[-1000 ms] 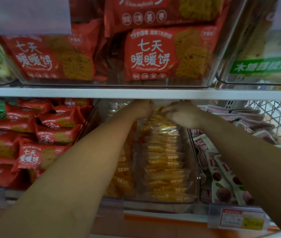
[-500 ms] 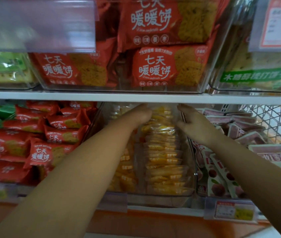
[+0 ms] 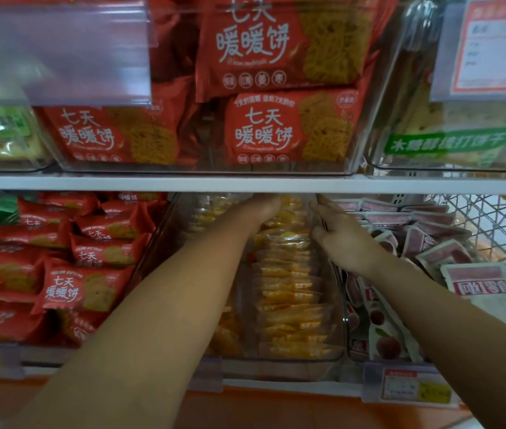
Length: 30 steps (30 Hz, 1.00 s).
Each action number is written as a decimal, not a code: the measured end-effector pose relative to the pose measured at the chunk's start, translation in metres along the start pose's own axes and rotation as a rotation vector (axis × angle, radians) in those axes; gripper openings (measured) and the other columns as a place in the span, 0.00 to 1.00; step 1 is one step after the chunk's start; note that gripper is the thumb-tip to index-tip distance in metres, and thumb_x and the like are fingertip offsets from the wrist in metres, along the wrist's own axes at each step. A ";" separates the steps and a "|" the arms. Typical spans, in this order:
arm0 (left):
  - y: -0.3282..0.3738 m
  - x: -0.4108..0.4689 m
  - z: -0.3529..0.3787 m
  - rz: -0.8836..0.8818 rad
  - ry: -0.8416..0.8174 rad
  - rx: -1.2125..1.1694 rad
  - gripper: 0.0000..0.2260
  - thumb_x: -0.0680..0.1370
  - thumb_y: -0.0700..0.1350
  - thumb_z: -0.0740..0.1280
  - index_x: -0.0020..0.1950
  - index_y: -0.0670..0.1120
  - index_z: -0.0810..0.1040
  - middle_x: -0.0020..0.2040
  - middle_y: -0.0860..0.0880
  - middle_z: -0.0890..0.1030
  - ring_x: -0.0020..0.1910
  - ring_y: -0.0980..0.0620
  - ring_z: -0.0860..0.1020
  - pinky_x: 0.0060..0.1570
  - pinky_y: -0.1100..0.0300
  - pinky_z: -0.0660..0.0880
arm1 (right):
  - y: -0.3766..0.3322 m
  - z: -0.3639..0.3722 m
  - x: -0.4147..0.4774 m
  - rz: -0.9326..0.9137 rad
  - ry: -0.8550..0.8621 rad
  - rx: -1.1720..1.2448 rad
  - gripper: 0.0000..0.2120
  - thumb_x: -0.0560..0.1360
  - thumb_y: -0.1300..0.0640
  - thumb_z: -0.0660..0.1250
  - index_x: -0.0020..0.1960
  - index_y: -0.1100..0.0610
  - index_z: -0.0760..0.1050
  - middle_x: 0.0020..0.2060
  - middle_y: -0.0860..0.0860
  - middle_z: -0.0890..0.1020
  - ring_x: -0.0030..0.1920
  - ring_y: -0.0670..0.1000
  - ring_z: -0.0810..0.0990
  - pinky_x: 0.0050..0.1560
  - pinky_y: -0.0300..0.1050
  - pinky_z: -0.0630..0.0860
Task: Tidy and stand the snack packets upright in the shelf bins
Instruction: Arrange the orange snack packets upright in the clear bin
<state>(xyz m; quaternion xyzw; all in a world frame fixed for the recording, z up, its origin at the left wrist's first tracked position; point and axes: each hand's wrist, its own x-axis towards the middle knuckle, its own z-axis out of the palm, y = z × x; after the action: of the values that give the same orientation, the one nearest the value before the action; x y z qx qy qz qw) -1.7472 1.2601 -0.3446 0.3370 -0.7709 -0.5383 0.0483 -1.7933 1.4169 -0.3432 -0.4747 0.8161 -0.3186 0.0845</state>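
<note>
A row of yellow snack packets (image 3: 289,289) stands on edge in a clear plastic bin (image 3: 340,317) on the lower shelf. My left hand (image 3: 261,209) reaches deep over the back of the row, where the shelf edge hides its fingers. My right hand (image 3: 338,233) lies against the bin's right wall near the back. Its fingers stretch along the wall's top edge and its thumb is on the packet side.
Red biscuit packets (image 3: 88,289) lie jumbled in the bin to the left. Pink and white fruit packets (image 3: 425,243) fill the bin to the right, beside a wire basket (image 3: 493,224). The white shelf board (image 3: 245,183) hangs low above both hands. Price tags line the shelf front.
My right hand has come off the top of the yellow packets and shifted right onto the bin wall. My left hand stays deep in the bin.
</note>
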 end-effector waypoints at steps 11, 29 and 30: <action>-0.023 -0.074 -0.031 0.036 0.109 -0.488 0.14 0.82 0.44 0.57 0.66 0.44 0.72 0.62 0.48 0.75 0.61 0.52 0.72 0.58 0.59 0.65 | -0.007 -0.001 -0.005 0.026 -0.010 -0.036 0.20 0.81 0.64 0.54 0.72 0.64 0.61 0.75 0.56 0.56 0.76 0.51 0.52 0.57 0.23 0.50; -0.028 -0.054 -0.016 0.009 0.242 0.473 0.16 0.79 0.42 0.61 0.66 0.41 0.72 0.64 0.42 0.76 0.61 0.44 0.75 0.55 0.58 0.71 | 0.000 0.002 -0.003 0.023 0.007 -0.029 0.20 0.81 0.62 0.53 0.72 0.61 0.62 0.75 0.56 0.57 0.76 0.51 0.51 0.63 0.30 0.51; -0.029 -0.053 -0.016 0.007 0.257 0.452 0.16 0.79 0.44 0.62 0.67 0.41 0.72 0.64 0.42 0.76 0.61 0.44 0.75 0.56 0.58 0.71 | 0.001 0.002 -0.003 0.024 0.006 -0.022 0.20 0.81 0.62 0.53 0.72 0.60 0.62 0.75 0.56 0.57 0.76 0.51 0.51 0.63 0.30 0.51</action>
<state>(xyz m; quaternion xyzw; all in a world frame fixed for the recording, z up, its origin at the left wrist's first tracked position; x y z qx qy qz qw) -1.6859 1.2719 -0.3476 0.4021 -0.8604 -0.3049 0.0711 -1.7912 1.4191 -0.3455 -0.4646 0.8256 -0.3099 0.0808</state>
